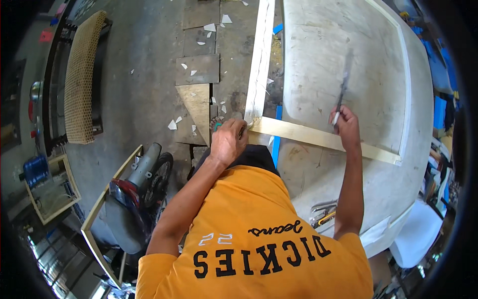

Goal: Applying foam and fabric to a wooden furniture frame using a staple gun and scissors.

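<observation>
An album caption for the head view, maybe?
Left hand at the corner of a pale frame, right hand holding a long blurred tool.

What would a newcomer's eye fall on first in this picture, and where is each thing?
First, probably the orange shirt, which fills the lower middle. Next comes the wooden frame at upper right, the left hand at its near left corner, the right hand holding a dark, blurred tool by its near bar. A motorbike also stands out at lower left.
</observation>
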{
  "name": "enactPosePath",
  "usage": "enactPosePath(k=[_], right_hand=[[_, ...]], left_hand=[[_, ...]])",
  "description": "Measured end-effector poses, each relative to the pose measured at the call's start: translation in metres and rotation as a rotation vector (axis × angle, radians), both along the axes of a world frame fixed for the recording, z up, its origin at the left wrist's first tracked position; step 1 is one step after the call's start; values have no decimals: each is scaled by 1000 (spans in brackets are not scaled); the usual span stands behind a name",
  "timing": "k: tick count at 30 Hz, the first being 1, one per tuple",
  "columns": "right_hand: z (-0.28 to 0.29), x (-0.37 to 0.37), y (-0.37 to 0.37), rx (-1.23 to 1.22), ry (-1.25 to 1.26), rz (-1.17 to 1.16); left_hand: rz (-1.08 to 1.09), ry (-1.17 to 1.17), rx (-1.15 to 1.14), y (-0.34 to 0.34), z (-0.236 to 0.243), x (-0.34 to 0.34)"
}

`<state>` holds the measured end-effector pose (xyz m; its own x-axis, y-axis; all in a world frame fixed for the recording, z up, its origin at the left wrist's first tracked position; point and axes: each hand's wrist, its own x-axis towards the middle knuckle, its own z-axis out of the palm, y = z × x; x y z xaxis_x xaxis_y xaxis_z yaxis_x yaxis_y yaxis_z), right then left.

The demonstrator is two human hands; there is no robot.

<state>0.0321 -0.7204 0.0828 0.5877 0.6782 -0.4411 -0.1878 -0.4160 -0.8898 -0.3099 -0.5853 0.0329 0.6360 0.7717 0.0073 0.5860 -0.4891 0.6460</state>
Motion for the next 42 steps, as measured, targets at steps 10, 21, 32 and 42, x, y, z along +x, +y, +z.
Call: enactPosePath(k=[10,21,32,42], right_hand=[[44,1,54,-68,-905,1256],[-12,17,98,353,-1267,1563],[-19,12,106,372,-1373,1613],[-22,13,104,338,-1389,1628]], left_hand=[[99,3,94,-11,12,-3],[130,-122,109,-26,7,-1],[113,-79,158,-33,2,-3],[122,-166,196,-33,3,-3]])
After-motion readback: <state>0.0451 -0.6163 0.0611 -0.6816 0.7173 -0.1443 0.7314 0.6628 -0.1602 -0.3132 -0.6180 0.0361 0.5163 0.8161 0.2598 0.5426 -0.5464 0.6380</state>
